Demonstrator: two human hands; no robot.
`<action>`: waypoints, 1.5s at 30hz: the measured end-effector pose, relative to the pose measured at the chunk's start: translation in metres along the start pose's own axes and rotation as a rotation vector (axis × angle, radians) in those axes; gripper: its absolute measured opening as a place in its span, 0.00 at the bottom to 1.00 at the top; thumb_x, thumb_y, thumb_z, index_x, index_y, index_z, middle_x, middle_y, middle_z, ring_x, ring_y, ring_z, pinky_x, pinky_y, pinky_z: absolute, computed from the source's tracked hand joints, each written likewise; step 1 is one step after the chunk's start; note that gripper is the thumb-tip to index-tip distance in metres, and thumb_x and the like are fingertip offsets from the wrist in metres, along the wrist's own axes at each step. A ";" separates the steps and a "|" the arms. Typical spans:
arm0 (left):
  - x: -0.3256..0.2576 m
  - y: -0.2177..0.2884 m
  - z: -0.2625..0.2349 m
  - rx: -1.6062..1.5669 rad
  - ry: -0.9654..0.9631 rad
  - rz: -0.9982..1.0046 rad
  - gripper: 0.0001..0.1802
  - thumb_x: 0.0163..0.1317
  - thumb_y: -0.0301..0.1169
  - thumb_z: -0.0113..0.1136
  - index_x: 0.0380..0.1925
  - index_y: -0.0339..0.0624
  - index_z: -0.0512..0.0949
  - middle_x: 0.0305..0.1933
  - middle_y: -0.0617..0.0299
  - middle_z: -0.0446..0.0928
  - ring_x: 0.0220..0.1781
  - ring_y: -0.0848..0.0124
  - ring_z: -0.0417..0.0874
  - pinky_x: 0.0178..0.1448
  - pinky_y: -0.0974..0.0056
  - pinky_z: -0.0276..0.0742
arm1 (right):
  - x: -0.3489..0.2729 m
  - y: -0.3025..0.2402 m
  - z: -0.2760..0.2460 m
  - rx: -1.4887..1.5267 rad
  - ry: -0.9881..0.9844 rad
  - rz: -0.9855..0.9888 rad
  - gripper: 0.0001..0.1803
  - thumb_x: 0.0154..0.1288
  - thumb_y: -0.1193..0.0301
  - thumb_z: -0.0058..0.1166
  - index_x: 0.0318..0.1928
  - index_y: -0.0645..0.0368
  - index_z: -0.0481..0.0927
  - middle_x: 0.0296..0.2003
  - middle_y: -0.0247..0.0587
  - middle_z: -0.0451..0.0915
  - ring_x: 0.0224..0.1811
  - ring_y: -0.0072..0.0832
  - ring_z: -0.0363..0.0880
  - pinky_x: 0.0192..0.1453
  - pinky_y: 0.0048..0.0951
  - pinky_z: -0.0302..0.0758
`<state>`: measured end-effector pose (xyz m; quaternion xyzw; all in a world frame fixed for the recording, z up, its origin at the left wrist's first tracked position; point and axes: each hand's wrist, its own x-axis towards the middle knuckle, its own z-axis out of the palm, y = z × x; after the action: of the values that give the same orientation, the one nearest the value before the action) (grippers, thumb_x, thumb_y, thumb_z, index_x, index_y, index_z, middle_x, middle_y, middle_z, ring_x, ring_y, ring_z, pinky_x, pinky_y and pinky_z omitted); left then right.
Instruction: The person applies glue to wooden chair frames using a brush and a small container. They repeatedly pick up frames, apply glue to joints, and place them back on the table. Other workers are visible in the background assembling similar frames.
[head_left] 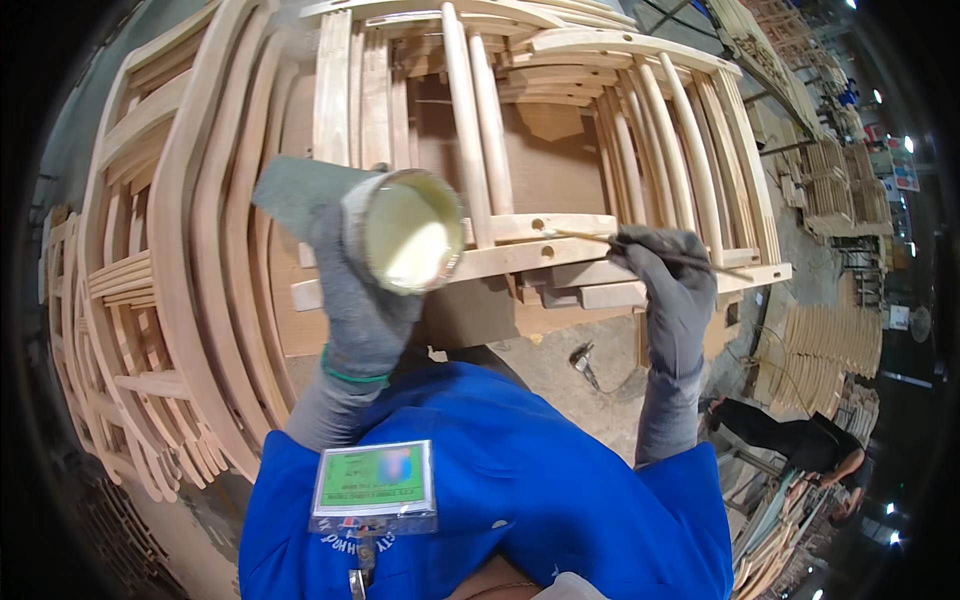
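Note:
My left hand [368, 315], in a grey glove, is closed around a round can [452, 262] with a pale cream liquid [405, 235] inside. A flat grey-green piece [305, 190] sticks out beside that hand; whether the hand also grips it, I cannot tell. In my gloved right hand [668, 275] a thin stick [728, 270] is pinched. Its whitish tip points left, close to a dark hole in a light wooden rail [575, 228]. Just nearer me lies another holed rail [500, 262]. These belong to stacked wooden frames with round spindles [463, 130].
More curved wooden frames [190, 200] stand upright on the left. A small dark tool with a cord [583, 362] lies on the concrete floor [610, 405]. At the right, another person in dark clothes [800, 440] bends beside wooden parts. Stacks of pale wood pieces [820, 350] stand behind.

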<state>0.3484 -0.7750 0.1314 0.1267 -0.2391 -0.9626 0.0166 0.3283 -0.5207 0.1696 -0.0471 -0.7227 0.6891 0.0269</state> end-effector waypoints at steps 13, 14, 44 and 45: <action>-0.013 0.012 -0.023 0.081 0.057 0.153 0.29 0.68 0.52 0.37 0.59 0.43 0.64 0.58 0.58 0.69 0.60 0.66 0.70 0.62 0.58 0.71 | 0.022 0.053 0.002 -0.282 -0.243 -0.031 0.09 0.61 0.70 0.57 0.34 0.65 0.75 0.27 0.37 0.78 0.30 0.19 0.74 0.36 0.21 0.72; -0.013 0.012 -0.023 0.051 0.060 0.136 0.29 0.68 0.52 0.37 0.59 0.43 0.64 0.58 0.59 0.69 0.61 0.66 0.70 0.62 0.58 0.71 | 0.021 0.053 0.003 -0.278 -0.251 -0.046 0.10 0.61 0.69 0.57 0.34 0.65 0.75 0.25 0.37 0.78 0.29 0.19 0.74 0.35 0.22 0.72; -0.020 0.030 -0.016 0.233 -0.008 0.195 0.30 0.67 0.52 0.39 0.59 0.41 0.63 0.58 0.58 0.69 0.59 0.66 0.70 0.65 0.60 0.66 | -0.025 -0.038 0.054 0.165 -0.211 -0.091 0.04 0.57 0.84 0.52 0.35 0.68 0.76 0.33 0.49 0.80 0.38 0.33 0.81 0.46 0.31 0.79; -0.019 0.034 -0.012 0.108 0.041 0.094 0.30 0.67 0.52 0.40 0.59 0.41 0.63 0.58 0.58 0.68 0.59 0.66 0.70 0.64 0.60 0.67 | -0.028 -0.037 0.066 0.190 -0.244 -0.132 0.05 0.57 0.84 0.52 0.35 0.69 0.76 0.33 0.49 0.80 0.38 0.33 0.81 0.46 0.32 0.79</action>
<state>0.3694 -0.8086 0.1411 0.1355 -0.2958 -0.9437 0.0598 0.3486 -0.5906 0.2042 0.0874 -0.6536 0.7517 -0.0115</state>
